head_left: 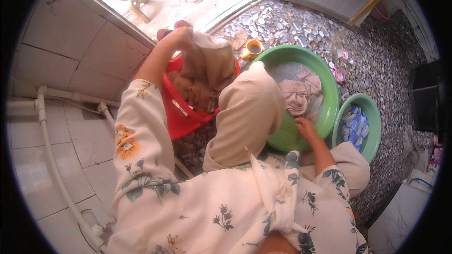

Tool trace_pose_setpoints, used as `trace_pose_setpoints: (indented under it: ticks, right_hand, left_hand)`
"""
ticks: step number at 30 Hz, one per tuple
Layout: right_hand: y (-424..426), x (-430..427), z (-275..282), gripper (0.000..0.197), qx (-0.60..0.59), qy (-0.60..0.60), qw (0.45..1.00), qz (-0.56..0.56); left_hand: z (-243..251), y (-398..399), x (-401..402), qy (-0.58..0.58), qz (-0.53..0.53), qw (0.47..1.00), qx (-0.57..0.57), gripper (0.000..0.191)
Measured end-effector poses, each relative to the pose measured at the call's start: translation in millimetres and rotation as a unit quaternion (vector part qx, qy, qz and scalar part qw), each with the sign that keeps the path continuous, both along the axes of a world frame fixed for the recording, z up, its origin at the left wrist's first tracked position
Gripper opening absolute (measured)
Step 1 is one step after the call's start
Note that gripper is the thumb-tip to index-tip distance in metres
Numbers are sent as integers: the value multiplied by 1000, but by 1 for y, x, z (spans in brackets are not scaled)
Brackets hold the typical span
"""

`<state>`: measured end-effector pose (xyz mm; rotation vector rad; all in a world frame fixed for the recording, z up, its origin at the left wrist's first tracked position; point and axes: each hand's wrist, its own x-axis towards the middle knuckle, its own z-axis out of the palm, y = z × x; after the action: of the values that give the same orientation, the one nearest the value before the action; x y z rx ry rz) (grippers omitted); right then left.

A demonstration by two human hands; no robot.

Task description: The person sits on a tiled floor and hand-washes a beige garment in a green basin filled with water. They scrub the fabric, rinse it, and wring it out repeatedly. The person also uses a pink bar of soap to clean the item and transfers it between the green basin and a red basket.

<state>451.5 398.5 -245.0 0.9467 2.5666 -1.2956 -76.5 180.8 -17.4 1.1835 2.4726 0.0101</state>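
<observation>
My left hand (183,38) grips the upper edge of a brown and white cloth (208,63), raised over a red plastic basin (169,113) at the left. More brown clothing (187,90) lies in that basin. My right hand (306,128) is at the near part of a large green basin (326,113), beside its ridged washboard surface (287,130); whether it holds anything cannot be told. Wet pinkish-beige clothing (298,95) lies in cloudy water in the green basin. My knee, in beige trousers, stands between the two basins.
A yellow mug (253,47) with dark liquid stands on the pebble-patterned floor beyond the green basin. A smaller green tub (377,130) with blue and white cloth (355,125) is at the right. White pipes (53,148) run along the tiled left wall; an open doorway lies ahead.
</observation>
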Motion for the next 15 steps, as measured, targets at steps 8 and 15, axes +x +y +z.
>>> trace_pose_setpoints:
  ticks: [8,15]
  right_hand:
    - [-3,-2,5,26,22,3,1000,-10]
    - [10,0,5,25,30,19,998,-45]
  left_hand:
    - [38,79,35,-33,-69,989,126,38]
    - [39,199,93,-98,-214,964,126,31]
